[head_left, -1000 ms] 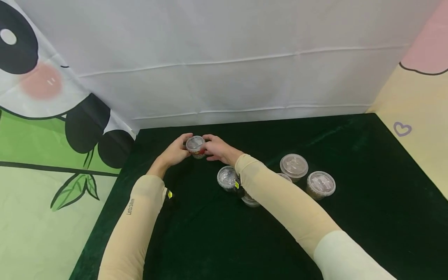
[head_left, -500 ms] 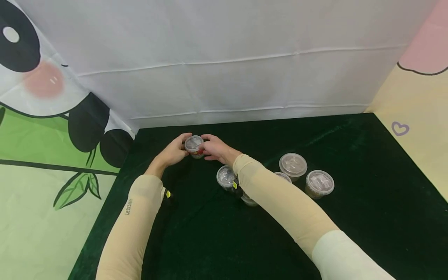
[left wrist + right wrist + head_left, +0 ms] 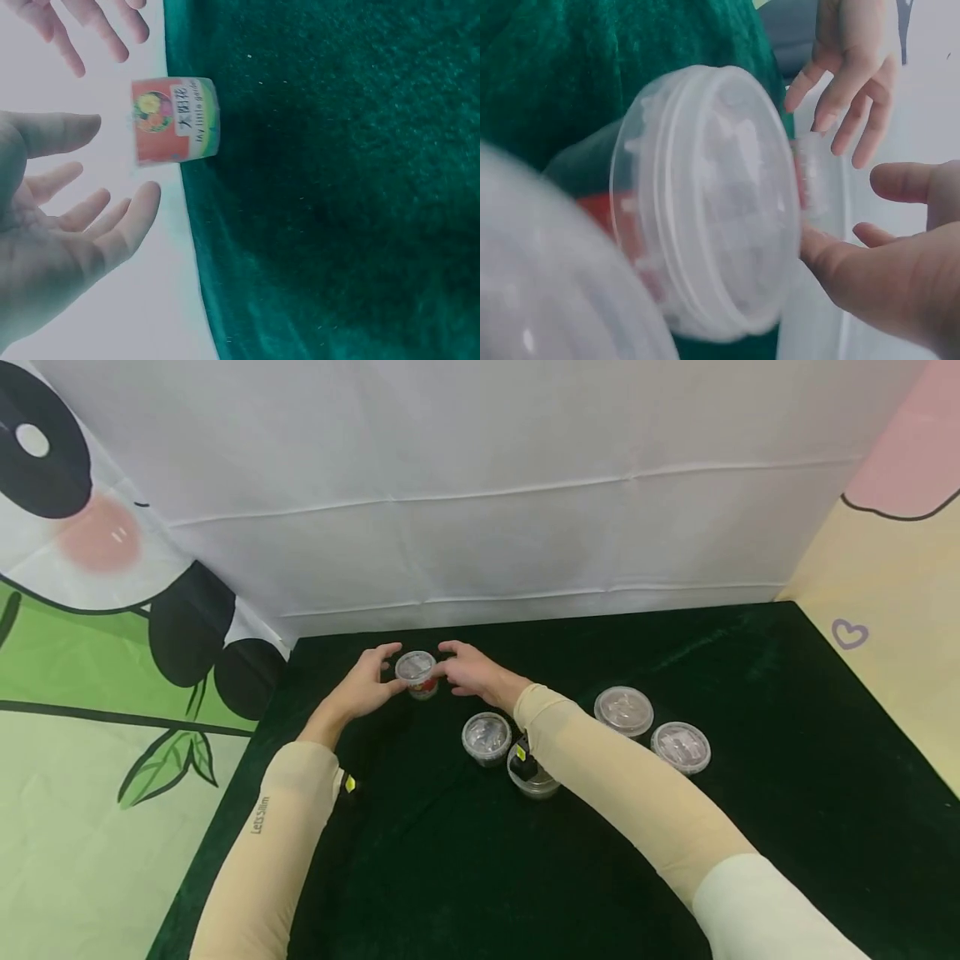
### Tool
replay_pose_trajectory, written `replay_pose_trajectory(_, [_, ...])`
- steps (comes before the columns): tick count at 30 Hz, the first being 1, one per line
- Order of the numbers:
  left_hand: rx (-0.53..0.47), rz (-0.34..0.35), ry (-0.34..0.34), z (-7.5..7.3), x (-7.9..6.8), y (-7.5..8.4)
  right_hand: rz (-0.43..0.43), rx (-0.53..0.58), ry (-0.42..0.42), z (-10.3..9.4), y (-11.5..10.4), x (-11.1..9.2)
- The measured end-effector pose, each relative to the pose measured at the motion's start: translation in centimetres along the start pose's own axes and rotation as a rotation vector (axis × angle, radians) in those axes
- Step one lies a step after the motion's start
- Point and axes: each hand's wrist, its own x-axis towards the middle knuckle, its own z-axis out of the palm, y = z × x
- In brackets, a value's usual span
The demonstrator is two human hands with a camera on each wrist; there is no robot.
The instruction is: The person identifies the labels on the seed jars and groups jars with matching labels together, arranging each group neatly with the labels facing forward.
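A small lidded plastic cup (image 3: pixel 416 668) stands upright on dark green cloth near the table's far edge. Its red label (image 3: pixel 156 120) carries a flower picture and the words "My little garden". On its left is my left hand (image 3: pixel 363 687), fingers extended and spread, with the thumb tip close by the cup in the head view. Facing it from the other side, my right hand (image 3: pixel 480 672) has fingers apart, one fingertip right at the cup's rim. A gap shows between the cup and the left hand (image 3: pixel 52 247) in the left wrist view.
Several more lidded cups stand to the right: one clear-lidded cup (image 3: pixel 487 737), another cup (image 3: pixel 534 785) partly under my right wrist, and two farther right (image 3: pixel 624 710). A white cloth backdrop (image 3: pixel 480 543) rises behind the table; printed panels flank it.
Both hands have loosened from the cup, their fingers spreading and drawing slightly apart. The cup stays about where it was. My right forearm has shifted a little right.
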Motion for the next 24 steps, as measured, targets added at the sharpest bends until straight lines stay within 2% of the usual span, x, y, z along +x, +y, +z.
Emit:
replay_pose_trajectory(4, [0.032,0.069,0.038,-0.2,-1.1,1.1,-0.052,-0.105,-0.041,-0.6,-0.6,-1.9])
replay_pose_trajectory(8, [0.024,0.168,0.032,0.2,-2.5,2.8,-0.144,-0.321,-0.116,-1.5,-0.8,-4.4])
replay_pose_trajectory(11, [0.004,0.226,-0.005,0.9,-3.6,3.9,-0.220,-0.519,-0.188,-2.5,-0.7,-6.4])
replay_pose_trajectory(17, [-0.008,0.274,-0.111,2.8,-5.7,5.3,-0.328,-0.863,-0.290,-4.2,0.3,-9.0])
replay_pose_trajectory(20, [0.004,0.277,-0.159,3.8,-6.3,5.7,-0.320,-0.950,-0.303,-4.8,1.2,-9.5])
replay_pose_trajectory(24, [0.016,0.244,-0.216,4.9,-6.9,6.0,-0.264,-0.939,-0.305,-5.4,2.3,-9.8])
